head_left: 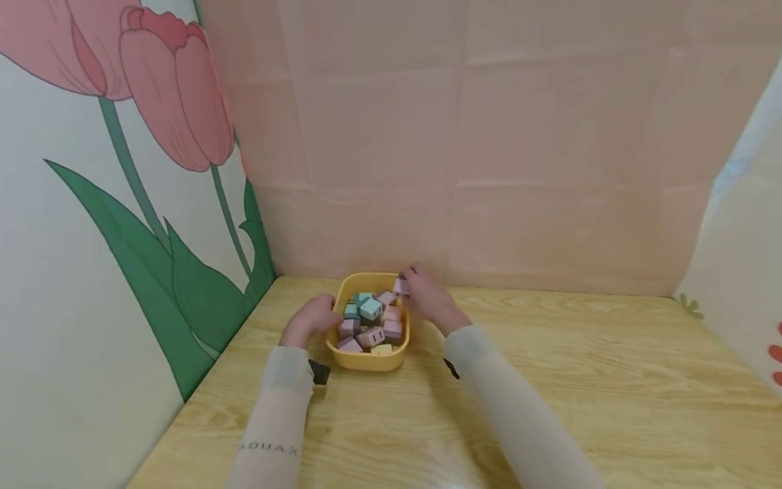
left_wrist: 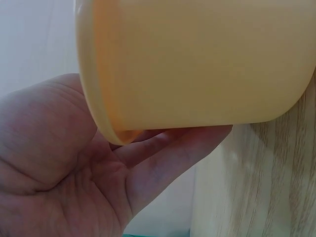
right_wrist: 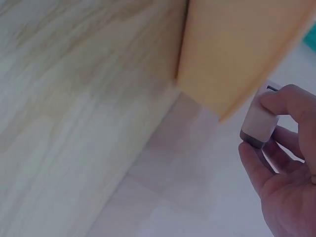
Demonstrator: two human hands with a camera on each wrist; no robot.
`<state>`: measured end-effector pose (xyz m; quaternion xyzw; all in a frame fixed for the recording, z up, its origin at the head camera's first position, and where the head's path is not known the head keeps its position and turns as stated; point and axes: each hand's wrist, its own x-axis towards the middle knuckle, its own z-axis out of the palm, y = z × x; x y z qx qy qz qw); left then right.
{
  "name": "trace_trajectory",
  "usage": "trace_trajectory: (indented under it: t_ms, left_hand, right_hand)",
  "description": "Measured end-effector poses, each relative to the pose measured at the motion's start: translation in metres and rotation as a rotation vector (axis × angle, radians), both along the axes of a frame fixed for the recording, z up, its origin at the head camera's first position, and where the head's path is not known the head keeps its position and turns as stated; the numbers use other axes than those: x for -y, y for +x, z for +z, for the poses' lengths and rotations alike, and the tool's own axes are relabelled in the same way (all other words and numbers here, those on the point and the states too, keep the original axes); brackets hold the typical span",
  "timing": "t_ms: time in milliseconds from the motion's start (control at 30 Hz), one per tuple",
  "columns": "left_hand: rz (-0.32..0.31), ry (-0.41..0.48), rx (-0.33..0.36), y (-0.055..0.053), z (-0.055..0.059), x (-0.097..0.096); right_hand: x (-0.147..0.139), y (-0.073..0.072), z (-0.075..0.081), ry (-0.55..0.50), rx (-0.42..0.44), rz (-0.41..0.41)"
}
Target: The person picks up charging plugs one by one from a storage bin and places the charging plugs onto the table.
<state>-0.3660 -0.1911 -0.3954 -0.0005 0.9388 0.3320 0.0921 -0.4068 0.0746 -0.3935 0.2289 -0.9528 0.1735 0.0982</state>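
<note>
A yellow plastic tub (head_left: 369, 363) stands near the back of the table, holding several small block-shaped power adapters (head_left: 370, 309) in lilac, teal, pink and pale yellow. On its left side my left hand (head_left: 313, 316) grips the rim; the left wrist view shows the fingers along the outer wall of the tub (left_wrist: 197, 64). My right hand (head_left: 430, 299) pinches a lilac power adapter (right_wrist: 258, 117) between thumb and fingers, just above the tub's back right edge. That adapter has a grey end and a dark slot at the other.
The wooden table (head_left: 550, 394) extends to the right and front of the tub. A pinkish wall covering (head_left: 519, 136) rises right behind it. To the left stands a white panel with painted tulips (head_left: 177, 95), and a pale panel (head_left: 742, 272) stands at the right.
</note>
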Motion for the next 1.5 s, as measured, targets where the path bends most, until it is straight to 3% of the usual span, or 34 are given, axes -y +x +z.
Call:
trace_trajectory:
  t_ms: [167,467,967,1300,1500]
  left_hand:
    - [-0.007,-0.005,0.002,-0.001,0.001,0.000]
    - [-0.012,-0.001,0.006,0.000,0.004,-0.001]
    - [-0.008,-0.003,0.025,-0.001,0.004,-0.002]
    - [-0.021,-0.001,0.014,-0.002,0.003,-0.001]
    - [-0.017,-0.007,0.015,-0.001,0.003,-0.002]
  right_hand:
    - [-0.019,0.003,0.004,-0.009,-0.022,0.008]
    - [-0.054,-0.001,-0.012,0.007,-0.085,0.020]
    - [-0.086,0.000,-0.032,0.038,0.033,0.038]
    - [-0.109,-0.002,-0.041,-0.036,0.115,0.037]
    - [-0.120,-0.003,-0.041,-0.025,0.139,0.024]
